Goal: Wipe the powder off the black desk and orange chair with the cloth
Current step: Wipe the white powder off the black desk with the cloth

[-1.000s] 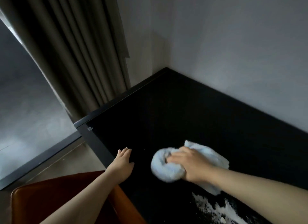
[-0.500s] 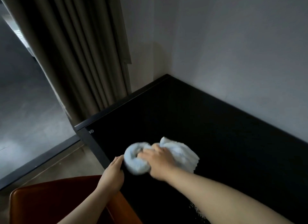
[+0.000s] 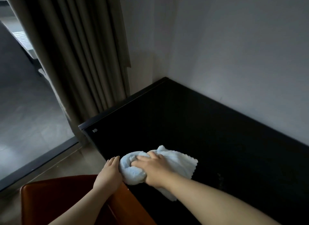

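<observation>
Clutching the cloth (image 3: 181,165) tight, the right grip (image 3: 155,168) sits at the counter (image 3: 184,124) edge, slack left hand (image 3: 109,173) touching its left side.

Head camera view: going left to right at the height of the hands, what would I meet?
Floor → left hand → right hand, its grip on the cloth, which spreads out on both sides of it → black desk.
</observation>
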Available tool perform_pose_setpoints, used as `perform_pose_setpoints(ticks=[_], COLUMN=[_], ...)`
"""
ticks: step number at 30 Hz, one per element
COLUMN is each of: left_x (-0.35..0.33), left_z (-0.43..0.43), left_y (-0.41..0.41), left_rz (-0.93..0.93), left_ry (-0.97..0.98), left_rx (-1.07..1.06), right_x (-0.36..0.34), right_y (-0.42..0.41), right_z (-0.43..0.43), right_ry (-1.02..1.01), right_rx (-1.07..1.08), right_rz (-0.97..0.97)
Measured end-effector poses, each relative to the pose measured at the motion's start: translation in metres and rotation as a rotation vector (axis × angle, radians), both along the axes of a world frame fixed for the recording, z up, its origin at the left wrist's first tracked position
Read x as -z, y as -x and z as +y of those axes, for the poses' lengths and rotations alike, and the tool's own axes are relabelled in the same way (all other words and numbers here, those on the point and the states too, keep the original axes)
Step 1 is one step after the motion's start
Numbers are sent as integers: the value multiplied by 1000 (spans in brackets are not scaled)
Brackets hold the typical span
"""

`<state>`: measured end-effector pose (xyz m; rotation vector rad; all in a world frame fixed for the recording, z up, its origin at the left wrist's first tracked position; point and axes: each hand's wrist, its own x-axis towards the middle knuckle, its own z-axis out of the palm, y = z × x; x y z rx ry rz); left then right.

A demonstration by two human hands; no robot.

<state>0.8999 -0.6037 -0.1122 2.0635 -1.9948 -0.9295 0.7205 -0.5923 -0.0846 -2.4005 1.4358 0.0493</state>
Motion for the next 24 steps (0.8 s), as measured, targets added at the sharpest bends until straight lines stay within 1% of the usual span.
perform_pose_setpoints(ticks=[2,4,5,6,8,9,11,13,14,16,18,20,24], left_x=[1,1,0,-1,-4,-5,-8,-8,-7,-6,-5,-5,-6], left_z=[4,4,3,3,2,1,-2,-4,-4,-1,4,12,26], left_y=[-5,-7,-8,-8,-8,-8,-9,-13,-16,-18,-17,-10,19], left_rz=[-49,-79,-81,-75,-62,-60,-60,-62,-71,-134,-208,-245,-218], left_ry=[-19,-15,0,18,49,61,73,69,67,64,53,39,48], left_rx=[51,112,145,177,234,254,265,257,267,347,447,501,550], right_x=[2,-4,-9,-16,-30,-35,-39,-34,-27,-12,-8,-8,-10], right_y=[3,25,37,48,61,62,51,24,9,-12,-4,20,68], right_z=[11,20,24,27,27,24,15,9,8,13,20,28,49], right_ry=[-15,-13,-48,-109,-243,-241,-118,-49,-39,-59,-47,-64,-135], right_rx=[-51,-160,-180,-164,-60,1,103,162,144,64,3,-26,76], right_rz=[44,74,91,110,120,105,39,-26,-17,65,104,109,96])
